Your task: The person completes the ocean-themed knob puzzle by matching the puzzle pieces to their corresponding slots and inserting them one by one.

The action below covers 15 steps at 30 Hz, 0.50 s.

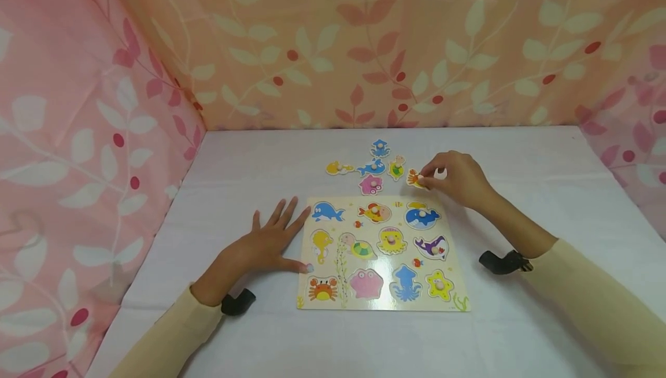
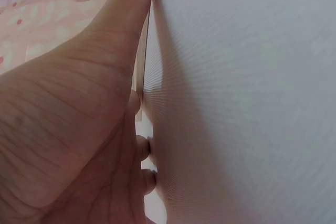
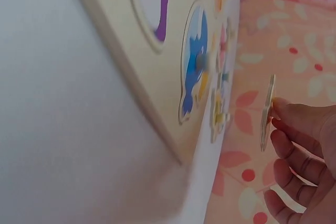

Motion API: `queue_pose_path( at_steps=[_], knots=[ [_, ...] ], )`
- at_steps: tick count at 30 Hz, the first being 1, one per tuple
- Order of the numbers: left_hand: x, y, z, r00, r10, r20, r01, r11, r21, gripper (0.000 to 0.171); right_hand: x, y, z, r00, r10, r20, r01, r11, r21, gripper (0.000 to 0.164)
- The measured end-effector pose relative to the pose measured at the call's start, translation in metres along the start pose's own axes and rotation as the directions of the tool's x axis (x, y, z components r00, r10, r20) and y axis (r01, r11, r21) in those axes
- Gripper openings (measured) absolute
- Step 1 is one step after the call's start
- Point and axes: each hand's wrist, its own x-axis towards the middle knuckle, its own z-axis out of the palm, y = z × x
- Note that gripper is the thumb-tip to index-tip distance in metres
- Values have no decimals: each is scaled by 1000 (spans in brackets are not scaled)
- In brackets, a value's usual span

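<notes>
My right hand [image 1: 460, 180] pinches a crab puzzle piece [image 1: 414, 178] by its small knob, beyond the far right part of the puzzle board [image 1: 384, 297]. In the right wrist view the crab piece [image 3: 267, 114] is seen edge-on, held up off the table between thumb and fingers. With fingers spread, my left hand [image 1: 262, 246] rests along the board's left edge, its thumb touching the board near the printed crab shape [image 1: 322, 289]. The left wrist view shows the left palm [image 2: 79, 114] low over the cloth.
Loose knobbed pieces lie behind the board: a squid [image 1: 380, 148], a dolphin [image 1: 372, 167], a turtle [image 1: 396, 167], a yellow seahorse [image 1: 338, 168] and a pink piece [image 1: 371, 185]. Set in the board are knobbed pieces, including an octopus [image 1: 391, 241], a whale [image 1: 422, 217] and a starfish [image 1: 439, 285].
</notes>
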Motion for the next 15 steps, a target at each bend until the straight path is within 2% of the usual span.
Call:
queue_pose_path(
  at_steps=[15],
  knots=[
    [-1,0,-1,1000,15,-8,-15,1000,-7,127,-38,-41,8,997,-81,-6,81,997,1,16]
  ],
)
